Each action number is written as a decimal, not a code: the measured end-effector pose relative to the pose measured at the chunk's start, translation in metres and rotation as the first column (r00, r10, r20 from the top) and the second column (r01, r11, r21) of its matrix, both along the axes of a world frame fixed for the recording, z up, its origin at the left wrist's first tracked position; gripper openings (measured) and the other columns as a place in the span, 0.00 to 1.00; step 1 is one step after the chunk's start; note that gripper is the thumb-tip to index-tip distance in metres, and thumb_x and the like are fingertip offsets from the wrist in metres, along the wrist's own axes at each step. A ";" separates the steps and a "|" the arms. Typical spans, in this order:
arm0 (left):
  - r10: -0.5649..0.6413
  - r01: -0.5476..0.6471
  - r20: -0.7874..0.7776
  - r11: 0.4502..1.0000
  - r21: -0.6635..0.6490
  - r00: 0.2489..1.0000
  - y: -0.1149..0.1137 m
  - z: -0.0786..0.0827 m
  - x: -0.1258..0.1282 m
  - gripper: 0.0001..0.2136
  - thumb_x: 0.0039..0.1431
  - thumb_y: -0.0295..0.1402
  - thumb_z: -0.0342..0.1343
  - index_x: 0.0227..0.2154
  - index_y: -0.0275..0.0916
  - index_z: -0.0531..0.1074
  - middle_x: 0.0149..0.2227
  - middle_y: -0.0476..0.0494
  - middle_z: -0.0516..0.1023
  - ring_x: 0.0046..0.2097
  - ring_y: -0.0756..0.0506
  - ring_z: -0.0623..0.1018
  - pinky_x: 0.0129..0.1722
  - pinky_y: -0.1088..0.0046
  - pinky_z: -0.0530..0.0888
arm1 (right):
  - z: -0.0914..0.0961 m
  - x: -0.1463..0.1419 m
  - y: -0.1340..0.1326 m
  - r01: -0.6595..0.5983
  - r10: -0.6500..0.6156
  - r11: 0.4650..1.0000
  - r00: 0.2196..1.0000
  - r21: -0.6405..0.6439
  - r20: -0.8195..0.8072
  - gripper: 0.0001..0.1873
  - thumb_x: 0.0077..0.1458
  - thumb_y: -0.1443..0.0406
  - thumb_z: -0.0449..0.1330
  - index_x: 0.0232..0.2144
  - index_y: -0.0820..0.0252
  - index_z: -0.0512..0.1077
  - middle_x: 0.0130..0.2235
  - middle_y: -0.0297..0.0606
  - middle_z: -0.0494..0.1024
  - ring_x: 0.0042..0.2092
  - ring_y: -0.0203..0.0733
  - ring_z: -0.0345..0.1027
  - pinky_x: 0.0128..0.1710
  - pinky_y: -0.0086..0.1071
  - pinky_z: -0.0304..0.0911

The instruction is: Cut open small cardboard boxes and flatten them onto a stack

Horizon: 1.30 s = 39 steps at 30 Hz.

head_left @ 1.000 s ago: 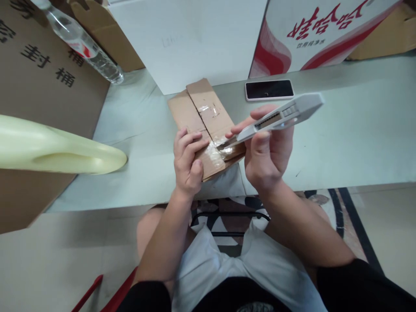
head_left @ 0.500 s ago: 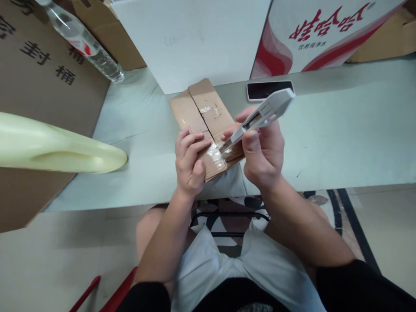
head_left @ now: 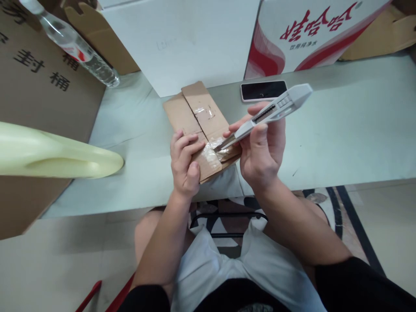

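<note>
A small flat cardboard box [head_left: 208, 110] lies at an angle on the table, with a dark seam along its top and clear tape across its near end. My left hand [head_left: 186, 164] grips its near left side, fingers over the top and thumb by the edge. In my right hand [head_left: 264, 149] is a grey-white utility knife [head_left: 276, 108], pinched between thumb and fingers. Its blade is out, and the tip meets the taped seam just right of my left fingertips. The knife leans up and to the right.
Behind the box stand a white carton [head_left: 182, 47] and a red-and-white carton [head_left: 276, 43]. A phone [head_left: 263, 90] lies on the table [head_left: 341, 130] just beyond my right hand. At left are a water bottle [head_left: 78, 47], a pale yellow object [head_left: 65, 151] and a large brown carton [head_left: 42, 104].
The knife has tipped lower towards the right, its handle end farther out. Its blade tip stays by the taped seam. My left hand keeps its place on the box; the whole view has shifted slightly.
</note>
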<state>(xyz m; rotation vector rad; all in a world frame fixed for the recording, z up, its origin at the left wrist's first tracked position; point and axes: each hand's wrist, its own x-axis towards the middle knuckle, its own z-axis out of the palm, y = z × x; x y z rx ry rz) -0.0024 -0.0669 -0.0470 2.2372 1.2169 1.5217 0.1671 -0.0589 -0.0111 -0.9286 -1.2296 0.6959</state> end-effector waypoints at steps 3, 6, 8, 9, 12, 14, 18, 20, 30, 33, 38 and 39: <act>0.021 -0.021 -0.017 1.000 -0.007 1.000 0.000 0.000 0.000 0.20 0.73 0.47 0.41 0.52 0.46 0.75 0.56 0.42 0.75 0.67 0.34 0.69 0.72 0.44 0.59 | -0.002 0.000 0.000 -0.010 0.010 1.000 1.000 -0.020 -0.011 0.22 0.71 0.44 0.44 0.60 0.41 0.59 0.49 0.41 0.76 0.47 0.47 0.81 0.44 0.43 0.80; 0.005 -0.005 -0.006 1.000 0.003 1.000 0.000 0.001 0.000 0.19 0.73 0.47 0.42 0.52 0.46 0.75 0.55 0.43 0.76 0.66 0.35 0.70 0.71 0.45 0.61 | -0.003 0.000 0.000 -0.037 0.037 0.999 0.999 0.002 0.005 0.21 0.71 0.45 0.44 0.60 0.40 0.59 0.50 0.42 0.77 0.47 0.47 0.80 0.44 0.43 0.80; -0.007 0.007 0.006 1.000 0.013 1.000 0.000 0.001 -0.001 0.19 0.72 0.46 0.42 0.51 0.46 0.75 0.55 0.43 0.76 0.66 0.36 0.70 0.71 0.46 0.61 | -0.001 0.000 -0.001 -0.072 0.071 0.997 0.997 0.037 0.023 0.22 0.71 0.44 0.44 0.59 0.42 0.61 0.50 0.41 0.77 0.45 0.45 0.80 0.43 0.43 0.80; -0.007 0.007 0.006 1.000 0.016 1.000 0.000 0.001 -0.001 0.18 0.72 0.45 0.42 0.51 0.46 0.75 0.55 0.43 0.76 0.66 0.36 0.70 0.71 0.46 0.61 | 0.001 0.001 -0.002 -0.090 0.088 0.994 0.995 0.055 0.036 0.21 0.71 0.44 0.44 0.58 0.42 0.62 0.49 0.41 0.77 0.44 0.44 0.80 0.42 0.42 0.80; 0.004 -0.004 -0.009 1.000 0.012 1.000 0.000 0.002 -0.001 0.19 0.72 0.46 0.42 0.50 0.46 0.75 0.55 0.42 0.76 0.65 0.35 0.70 0.71 0.45 0.61 | 0.006 0.002 -0.004 -0.132 0.124 0.988 0.988 0.078 0.097 0.20 0.72 0.45 0.46 0.54 0.45 0.65 0.48 0.38 0.77 0.41 0.40 0.79 0.39 0.38 0.79; 0.003 -0.003 -0.016 1.000 0.004 1.000 -0.001 0.002 -0.002 0.19 0.72 0.46 0.41 0.50 0.46 0.75 0.55 0.42 0.76 0.65 0.35 0.71 0.72 0.46 0.61 | 0.008 0.003 -0.005 -0.148 0.136 0.985 0.982 0.083 0.134 0.20 0.72 0.46 0.47 0.53 0.46 0.66 0.47 0.38 0.78 0.40 0.39 0.78 0.37 0.36 0.78; -0.006 0.006 -0.015 1.000 0.008 1.000 -0.001 0.002 -0.002 0.19 0.72 0.46 0.41 0.51 0.47 0.74 0.55 0.42 0.76 0.64 0.36 0.72 0.72 0.46 0.61 | 0.009 0.003 -0.006 -0.117 0.105 0.988 0.987 0.102 0.119 0.21 0.71 0.44 0.45 0.54 0.44 0.66 0.48 0.38 0.77 0.41 0.39 0.78 0.39 0.38 0.78; 0.003 -0.002 -0.025 1.000 0.016 1.000 -0.001 0.002 -0.002 0.20 0.72 0.47 0.40 0.51 0.46 0.74 0.55 0.41 0.76 0.64 0.35 0.72 0.71 0.45 0.62 | 0.008 0.003 -0.007 -0.096 0.087 0.989 0.992 0.109 0.086 0.21 0.71 0.44 0.45 0.56 0.42 0.65 0.50 0.38 0.75 0.42 0.40 0.78 0.42 0.40 0.79; -0.004 0.004 -0.029 1.000 0.028 1.000 -0.001 0.004 -0.002 0.20 0.72 0.46 0.41 0.50 0.46 0.76 0.54 0.42 0.77 0.63 0.37 0.73 0.70 0.46 0.64 | 0.012 0.003 -0.010 -0.050 0.047 0.985 0.999 0.162 0.022 0.17 0.71 0.46 0.49 0.53 0.41 0.66 0.48 0.37 0.75 0.40 0.40 0.77 0.41 0.42 0.79; 0.012 -0.011 -0.045 1.000 0.019 0.999 -0.002 0.003 -0.002 0.21 0.72 0.47 0.40 0.50 0.45 0.76 0.53 0.41 0.77 0.62 0.36 0.73 0.71 0.45 0.63 | 0.017 0.006 -0.009 -0.116 0.108 0.985 0.992 0.129 0.066 0.18 0.71 0.45 0.49 0.52 0.43 0.67 0.42 0.35 0.77 0.38 0.40 0.77 0.40 0.41 0.78; -0.002 0.002 -0.028 1.000 0.012 1.000 -0.002 0.002 -0.002 0.20 0.72 0.47 0.40 0.51 0.46 0.75 0.54 0.42 0.77 0.64 0.36 0.72 0.71 0.46 0.62 | 0.021 0.013 -0.006 -0.168 0.156 0.984 0.973 0.059 0.168 0.15 0.68 0.49 0.57 0.49 0.49 0.70 0.39 0.34 0.79 0.38 0.39 0.76 0.38 0.37 0.76; -0.007 0.008 -0.026 1.000 0.012 1.000 -0.001 0.002 -0.001 0.20 0.72 0.46 0.41 0.51 0.46 0.75 0.54 0.42 0.77 0.64 0.36 0.72 0.71 0.46 0.62 | 0.022 0.014 -0.005 -0.167 0.158 0.986 0.965 0.026 0.207 0.16 0.67 0.50 0.58 0.48 0.52 0.71 0.39 0.35 0.79 0.38 0.39 0.76 0.37 0.36 0.75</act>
